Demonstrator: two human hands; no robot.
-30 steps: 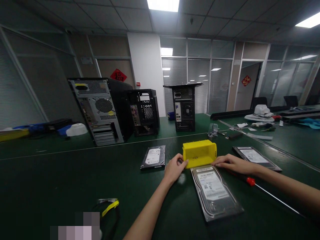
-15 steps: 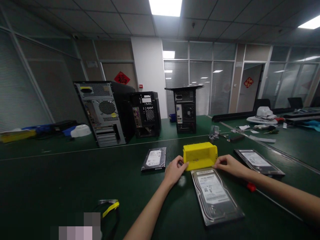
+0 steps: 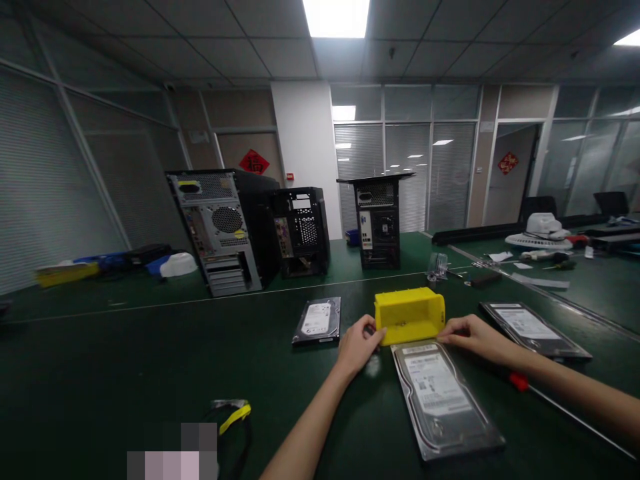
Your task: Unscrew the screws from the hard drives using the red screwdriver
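Left hand point(image 3: 359, 343), right hand point(image 3: 473, 333): each grip pinching yellow bin point(image 3: 410, 313) near corner, likely bracing it evenly; hard drive point(image 3: 443, 397) flat just in front.

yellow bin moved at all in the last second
No. The yellow bin sits just as far from the hard drive on its left; only the camera shifted.

Dim office, lit from above by a ceiling panel point(image 3: 336, 9) blown out to white and a 2nd panel point(image 3: 631, 37) at the top right corner. The dark green table point(image 3: 125, 373) swallows light; a faint sheen lies on the hard drive point(image 3: 440, 393), and the yellow bin point(image 3: 410, 313) alone reads bright. Wide-angle distortion bows the edges; a pixelated patch point(image 3: 173, 457) sits lower left.
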